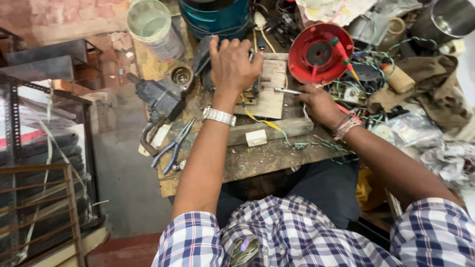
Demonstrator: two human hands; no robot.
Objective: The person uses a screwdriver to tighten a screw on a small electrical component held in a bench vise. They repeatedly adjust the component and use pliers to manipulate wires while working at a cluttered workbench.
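1. The left hand (232, 64) is reaching forward over the workbench (257, 158), fingers spread and curled down over a dark metal part (207, 62) that is sitting at the far edge of a pale wooden block (269, 91). It is pressing or steadying rather than clamping; the part itself is mostly hidden under the palm.
2. A metal wristwatch (219, 116) is showing on the left wrist.
3. The right hand (319, 104) is lying just right of the wooden block, fingers closed around the handle end of a slim metal tool (287, 91); its tip is pointing left onto the block, toward the left hand.
4. Yellow and green wires (277, 129) are trailing from under the block toward the person, across a wooden strip carrying a small white plastic piece (256, 138).
5. Blue-handled pliers (173, 146) are lying near the left edge of the bench, beside a dark bench vise (161, 99).
6. A red round housing (316, 54) is sitting beyond the right hand, with a red-and-green screwdriver (343, 55) resting across it.
7. A clear plastic tub (154, 27) is standing at the far left corner.
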